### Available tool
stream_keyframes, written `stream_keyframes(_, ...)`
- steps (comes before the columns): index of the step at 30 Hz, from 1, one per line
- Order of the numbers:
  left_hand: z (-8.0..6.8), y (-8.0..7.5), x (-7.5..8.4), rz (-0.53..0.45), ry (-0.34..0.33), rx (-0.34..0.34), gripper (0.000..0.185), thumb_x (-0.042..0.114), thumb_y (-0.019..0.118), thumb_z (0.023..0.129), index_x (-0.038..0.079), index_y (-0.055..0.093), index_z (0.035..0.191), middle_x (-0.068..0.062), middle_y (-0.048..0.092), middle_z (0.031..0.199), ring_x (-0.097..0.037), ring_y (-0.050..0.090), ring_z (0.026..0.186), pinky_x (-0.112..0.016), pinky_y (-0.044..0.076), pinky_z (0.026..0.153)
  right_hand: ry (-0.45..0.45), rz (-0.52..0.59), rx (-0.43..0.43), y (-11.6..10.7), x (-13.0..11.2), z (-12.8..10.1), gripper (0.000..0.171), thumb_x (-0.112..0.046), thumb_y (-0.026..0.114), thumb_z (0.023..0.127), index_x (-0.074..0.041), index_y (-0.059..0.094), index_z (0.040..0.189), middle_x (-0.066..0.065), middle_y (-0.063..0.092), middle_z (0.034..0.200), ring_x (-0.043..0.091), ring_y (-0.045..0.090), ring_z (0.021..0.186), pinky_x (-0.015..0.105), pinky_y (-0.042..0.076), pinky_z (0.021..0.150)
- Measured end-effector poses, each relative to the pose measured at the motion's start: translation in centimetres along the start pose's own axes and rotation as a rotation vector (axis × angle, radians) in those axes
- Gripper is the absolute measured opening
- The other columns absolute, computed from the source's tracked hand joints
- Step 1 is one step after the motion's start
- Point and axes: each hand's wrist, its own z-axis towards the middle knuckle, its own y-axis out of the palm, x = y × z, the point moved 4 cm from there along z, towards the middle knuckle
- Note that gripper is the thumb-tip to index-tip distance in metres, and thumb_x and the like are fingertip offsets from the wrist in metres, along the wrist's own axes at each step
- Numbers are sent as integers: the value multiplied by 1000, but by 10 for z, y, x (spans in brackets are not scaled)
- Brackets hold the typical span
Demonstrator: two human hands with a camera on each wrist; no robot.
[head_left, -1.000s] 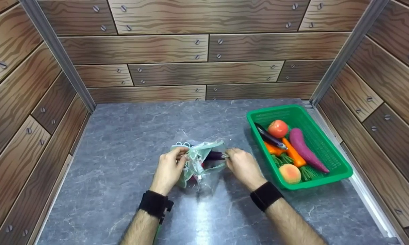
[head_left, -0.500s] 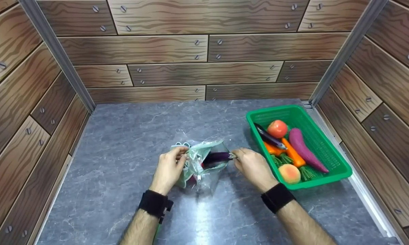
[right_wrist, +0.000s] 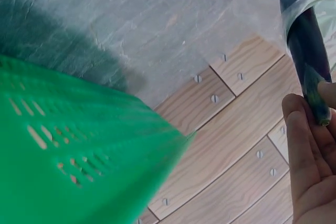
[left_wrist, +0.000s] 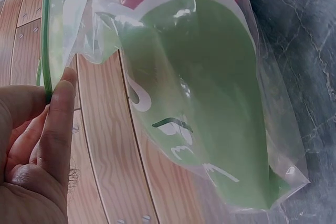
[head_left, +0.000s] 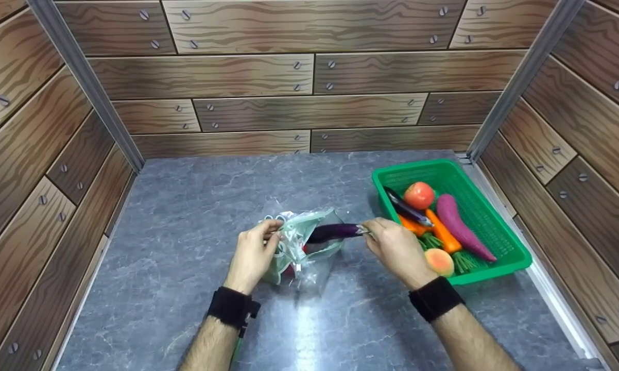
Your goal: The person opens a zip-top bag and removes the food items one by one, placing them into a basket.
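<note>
The left hand [head_left: 252,253] pinched the near-left edge of a clear plastic zip bag with a green and white printed panel [head_left: 300,246], fingers curled round its green rim, holding it up off the grey marble-patterned tabletop [head_left: 186,216]. In the left wrist view the bag's panel [left_wrist: 210,103] showed green with white and dark marks that could not be read as writing, and something red sat at the top of the bag. The right hand [head_left: 399,251] gripped the stem end of a slim dark purple toy aubergine [head_left: 335,231] between thumb and fingertips; the aubergine lay nearly level, its left part inside the bag's mouth, its right part out in the open. In the right wrist view the aubergine [right_wrist: 307,51] met the fingers [right_wrist: 304,145] at its greenish stem. Just right of that hand stood a green perforated plastic basket [head_left: 500,226] holding a red toy tomato [head_left: 418,195], a magenta toy sweet potato [head_left: 460,225], orange toy carrots [head_left: 442,233], a toy peach [head_left: 439,261] and another dark aubergine [head_left: 405,206]. Wood-printed panels [head_left: 309,77] walled the far side
</note>
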Motion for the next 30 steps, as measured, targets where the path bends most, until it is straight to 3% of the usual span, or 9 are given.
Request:
stream_keyframes(12,5,-4,10,5,9,2,28,5,78,111,5,81,138,-17,88,131,-34,88,114,-43,75,99,-5,-3,71,-20,17,1,23,-3,91,98,-3,85,120,13,87,108,35,85,98,49,74,82)
stream_keyframes(21,11,-9,16,-22,36,16,28,2,77,111,3,81,138,-18,88,130,-35,89,112,-39,76,93,39,-9,84,-33,26,7,25,-6,91,100,-2,84,124,15,88,111,35,85,99,52,73,83)
stream_keyframes(30,16,-13,21,-3,28,15,29,2,76,111,5,80,140,-18,87,134,-36,88,116,-47,75,102,24,-11,157,-46,34,9,32,-1,94,95,-1,84,125,19,88,112,38,86,99,54,73,80)
